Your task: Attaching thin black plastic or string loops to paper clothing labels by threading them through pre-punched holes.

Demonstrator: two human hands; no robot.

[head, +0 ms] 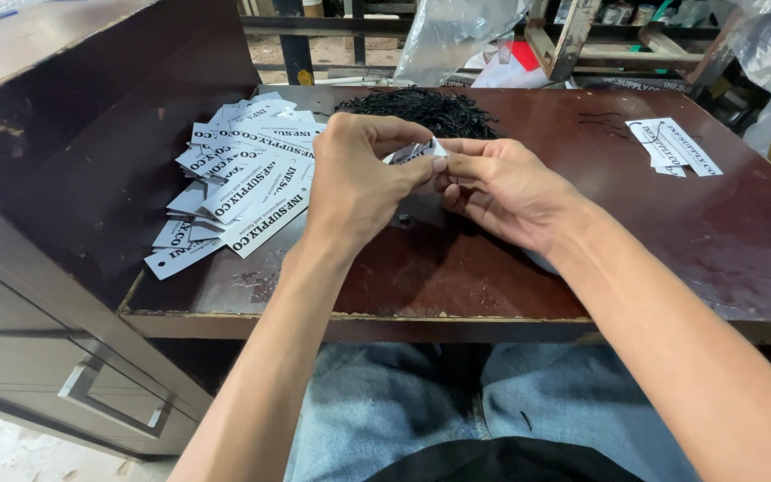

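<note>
Head view: left hand (pixel 354 183) and right hand (pixel 501 187), each grip pinching one flat white card tag (pixel 417 152).

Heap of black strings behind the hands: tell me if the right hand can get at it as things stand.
Probably yes: the heap of black strings lies just beyond the right hand, nothing between, though its fingers pinch a white tag.

A loose heap of white rectangular card tags (pixel 243 178) with black print and small punched holes lies fanned out on the left of the dark brown bench (pixel 671 259). A small stack of the same white tags (pixel 675 147) sits at the far right. One white tag (pixel 417 152) is pinched between the left hand (pixel 359 183) and right hand (pixel 501 187), mid-bench. A clear plastic bag (pixel 452 36) hangs beyond the far edge.
</note>
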